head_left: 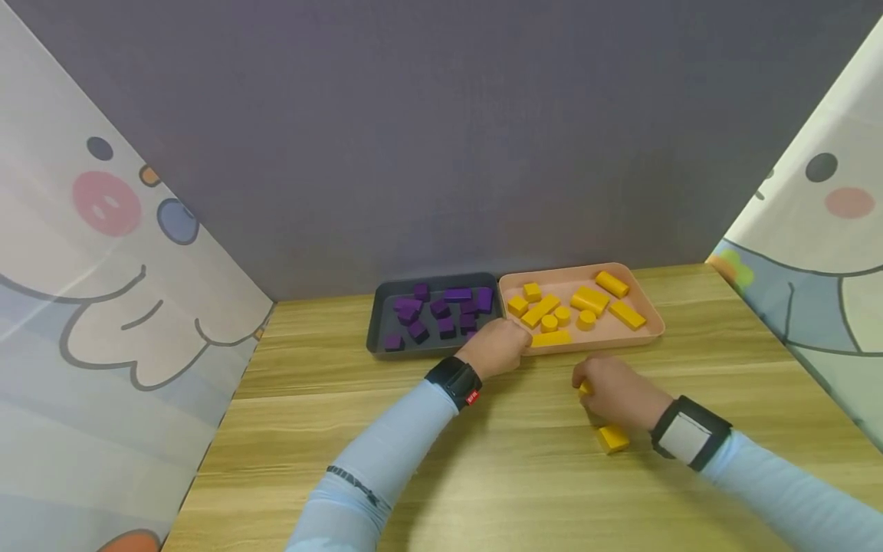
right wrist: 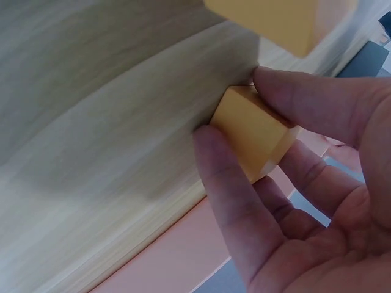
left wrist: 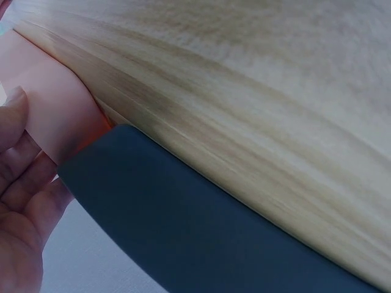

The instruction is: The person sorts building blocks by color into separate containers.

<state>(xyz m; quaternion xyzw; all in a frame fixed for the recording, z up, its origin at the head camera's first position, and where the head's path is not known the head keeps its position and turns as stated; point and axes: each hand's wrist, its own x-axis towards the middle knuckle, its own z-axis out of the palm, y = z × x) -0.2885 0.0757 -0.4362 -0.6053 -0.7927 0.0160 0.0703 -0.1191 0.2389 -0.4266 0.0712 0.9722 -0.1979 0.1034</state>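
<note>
At the front left corner of the pink tray (head_left: pixel 610 331), my left hand (head_left: pixel 497 348) grips the tray's edge. In the left wrist view the thumb (left wrist: pixel 13 119) lies against the outside of the pink wall (left wrist: pixel 52 91), with the other fingers at its rim. My right hand (head_left: pixel 617 392) is in front of that tray, low over the table. Its thumb and finger pinch a small yellow block (right wrist: pixel 247 128), mostly hidden by the hand in the head view. Another yellow block (head_left: pixel 612 439) lies on the table just below the right hand.
Yellow blocks and cylinders (head_left: pixel 589 300) lie spread in the pink tray. Left of it, side by side, stands a dark grey tray (head_left: pixel 375 330) with several purple blocks (head_left: pixel 418 331). A grey wall (head_left: pixel 441 153) rises behind both trays, and printed panels (head_left: pixel 103 307) flank the wooden table (head_left: pixel 290 429).
</note>
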